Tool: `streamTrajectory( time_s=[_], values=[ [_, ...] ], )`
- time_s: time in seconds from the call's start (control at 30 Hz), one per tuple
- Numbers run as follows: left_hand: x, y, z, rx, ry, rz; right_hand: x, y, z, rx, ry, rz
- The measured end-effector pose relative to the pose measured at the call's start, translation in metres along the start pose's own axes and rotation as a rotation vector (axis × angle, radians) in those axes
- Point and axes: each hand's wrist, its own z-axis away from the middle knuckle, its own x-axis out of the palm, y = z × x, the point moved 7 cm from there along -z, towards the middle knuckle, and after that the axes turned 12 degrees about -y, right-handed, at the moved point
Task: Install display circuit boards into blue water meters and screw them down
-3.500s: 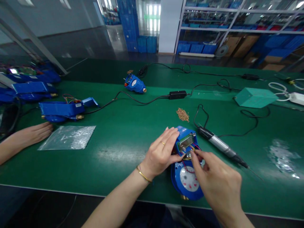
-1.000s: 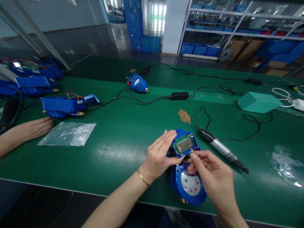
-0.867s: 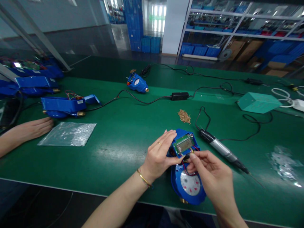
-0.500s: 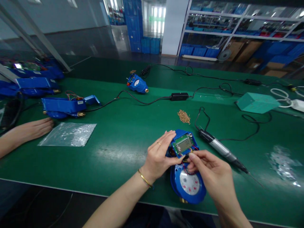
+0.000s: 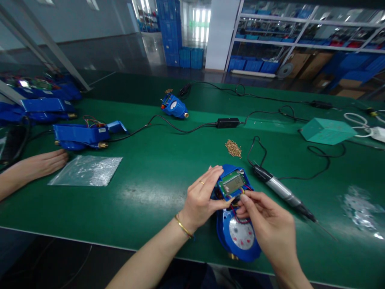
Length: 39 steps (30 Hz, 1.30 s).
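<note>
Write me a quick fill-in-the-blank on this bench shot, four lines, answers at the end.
1. The bench top is coloured ____.
2. From the wearer's side, the tool lies to the ____ of the held meter.
3. The wearer's bracelet is on the ____ arm.
4. The right hand reaches in between the display and the dial; of those two, the one nearer the wearer is the ____.

Missing words: green; right; left; dial.

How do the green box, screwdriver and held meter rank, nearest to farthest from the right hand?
From the right hand, head view:
1. Meter: at its fingertips.
2. Screwdriver: to the right.
3. Green box: farther back, right.
</note>
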Motion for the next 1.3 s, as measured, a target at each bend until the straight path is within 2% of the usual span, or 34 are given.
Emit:
streamTrajectory(
  time_s=[0.17, 0.33, 0.63, 0.97, 1.2, 1.3],
  values=[
    [0.0, -0.001, 0.0, -0.006, 0.009, 0.007, -0.002, 0.001, 0.001, -0.029, 0.005, 0.089],
    [0.002, -0.004, 0.002, -0.018, 0.004, 0.024, 0.0, -0.002, -0.001, -0.027, -0.012, 0.039],
    [0.006, -0.013, 0.007, -0.149, -0.028, 0.084, 0.0, -0.004, -0.007, -0.028, -0.049, 0.074],
    [0.011, -0.022, 0.009, -0.273, -0.04, 0.22, -0.002, 0.008, -0.008, 0.078, -0.06, 0.109],
    [0.012, -0.025, 0.01, -0.332, -0.048, 0.302, 0.0, 0.005, -0.014, 0.147, -0.107, 0.023],
    [0.016, -0.03, 0.013, -0.411, -0.065, 0.399, -0.002, 0.002, -0.013, 0.133, -0.063, 0.119]
  ],
)
